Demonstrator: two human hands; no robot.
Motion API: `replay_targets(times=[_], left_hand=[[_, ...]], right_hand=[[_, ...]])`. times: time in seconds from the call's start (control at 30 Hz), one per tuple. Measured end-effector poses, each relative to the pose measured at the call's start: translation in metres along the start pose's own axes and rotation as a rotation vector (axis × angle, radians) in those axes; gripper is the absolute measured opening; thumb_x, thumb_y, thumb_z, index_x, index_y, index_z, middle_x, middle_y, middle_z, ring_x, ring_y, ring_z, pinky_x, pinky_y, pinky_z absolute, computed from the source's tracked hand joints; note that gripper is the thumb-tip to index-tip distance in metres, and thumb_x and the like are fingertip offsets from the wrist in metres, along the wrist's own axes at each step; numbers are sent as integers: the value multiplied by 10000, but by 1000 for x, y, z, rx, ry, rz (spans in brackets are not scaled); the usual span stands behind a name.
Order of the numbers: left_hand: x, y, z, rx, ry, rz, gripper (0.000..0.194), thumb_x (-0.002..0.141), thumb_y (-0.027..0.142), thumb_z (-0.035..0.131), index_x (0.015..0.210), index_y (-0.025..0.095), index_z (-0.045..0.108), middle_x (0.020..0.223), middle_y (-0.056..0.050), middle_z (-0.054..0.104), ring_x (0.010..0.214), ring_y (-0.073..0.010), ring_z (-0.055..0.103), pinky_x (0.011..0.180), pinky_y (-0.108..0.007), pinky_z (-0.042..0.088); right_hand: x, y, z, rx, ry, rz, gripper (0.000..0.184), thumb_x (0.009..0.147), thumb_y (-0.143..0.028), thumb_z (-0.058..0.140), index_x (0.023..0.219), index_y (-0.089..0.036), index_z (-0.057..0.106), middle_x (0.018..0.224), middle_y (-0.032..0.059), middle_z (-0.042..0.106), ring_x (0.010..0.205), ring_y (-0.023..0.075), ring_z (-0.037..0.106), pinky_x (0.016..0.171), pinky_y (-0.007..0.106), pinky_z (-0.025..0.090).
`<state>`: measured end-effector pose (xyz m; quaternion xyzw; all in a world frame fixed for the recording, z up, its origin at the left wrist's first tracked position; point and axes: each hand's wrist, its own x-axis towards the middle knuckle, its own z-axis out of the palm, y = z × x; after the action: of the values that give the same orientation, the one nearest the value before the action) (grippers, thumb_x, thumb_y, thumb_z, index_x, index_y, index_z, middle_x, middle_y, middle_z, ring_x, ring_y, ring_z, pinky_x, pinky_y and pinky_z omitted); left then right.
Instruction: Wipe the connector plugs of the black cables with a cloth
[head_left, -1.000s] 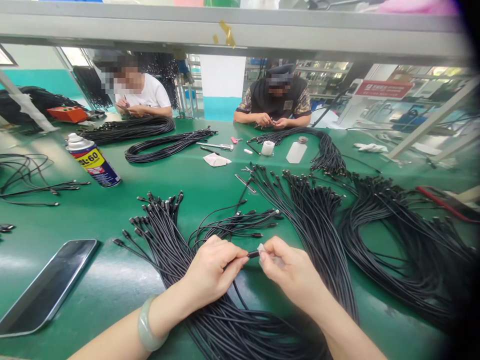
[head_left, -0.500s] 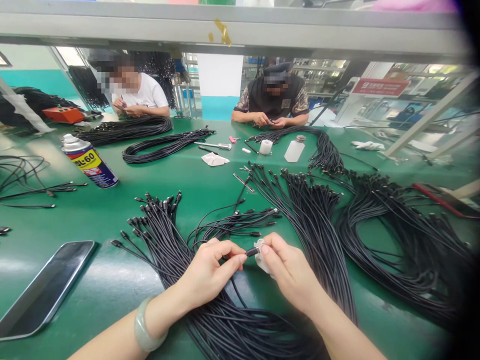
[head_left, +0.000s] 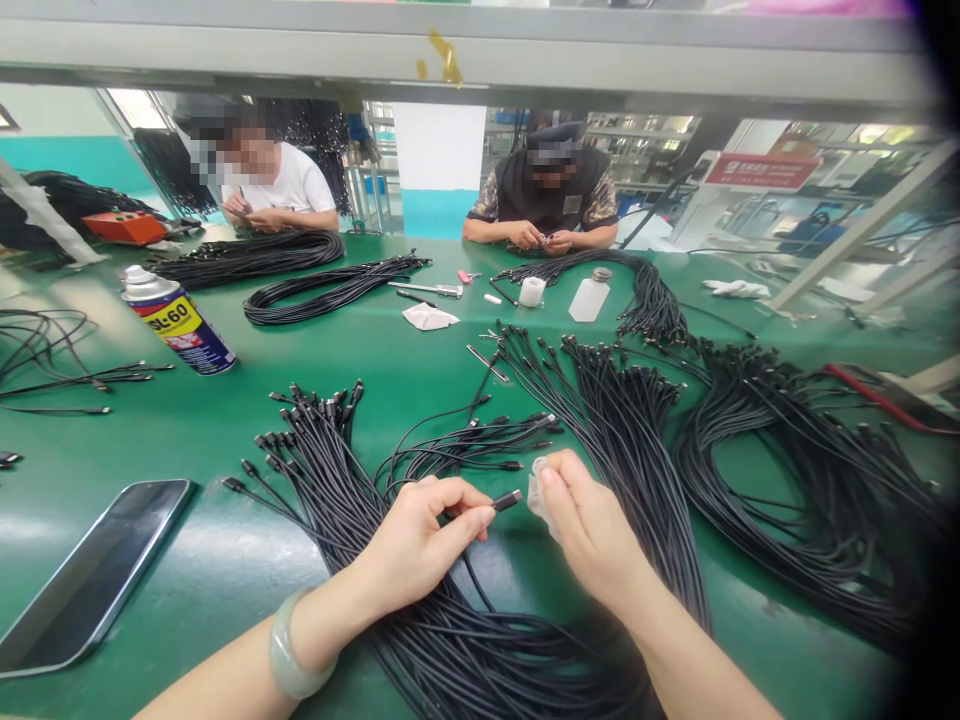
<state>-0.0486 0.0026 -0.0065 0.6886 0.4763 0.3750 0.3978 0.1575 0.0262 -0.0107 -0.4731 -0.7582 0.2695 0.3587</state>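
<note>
Between thumb and fingers, my left hand pinches a black cable connector, its metal tip pointing right. My right hand is closed on a crumpled whitish cloth, just right of the connector and apart from it. Beneath my left hand and forearm lies a thick bundle of black cables, connector ends fanned toward the far left. A smaller group of cables lies just beyond my hands. Another large bundle runs behind my right hand.
A phone lies at left, with a spray can beyond it. A coiled cable bundle is at right. Farther back are a plastic bottle, calipers and a folded wipe. Two people sit opposite under an overhead shelf.
The cloth was around the connector's tip; my right hand has drawn it off, slightly up and right, leaving the tip bare. My left hand keeps its pinch on the connector.
</note>
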Motion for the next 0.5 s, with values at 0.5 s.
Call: replay_targets(times=[0.5], left_hand=[[23,-44,-10,587,63,299,402,977,95,435,1358,182,532,1347,-90,640,1228,-207,604,1084,-466,422]], right_hand=[[-2,2,4,-67,57,26,271,1024,-404,415,902,-221,573,712,-1,640,612,157,600,588,239,451]])
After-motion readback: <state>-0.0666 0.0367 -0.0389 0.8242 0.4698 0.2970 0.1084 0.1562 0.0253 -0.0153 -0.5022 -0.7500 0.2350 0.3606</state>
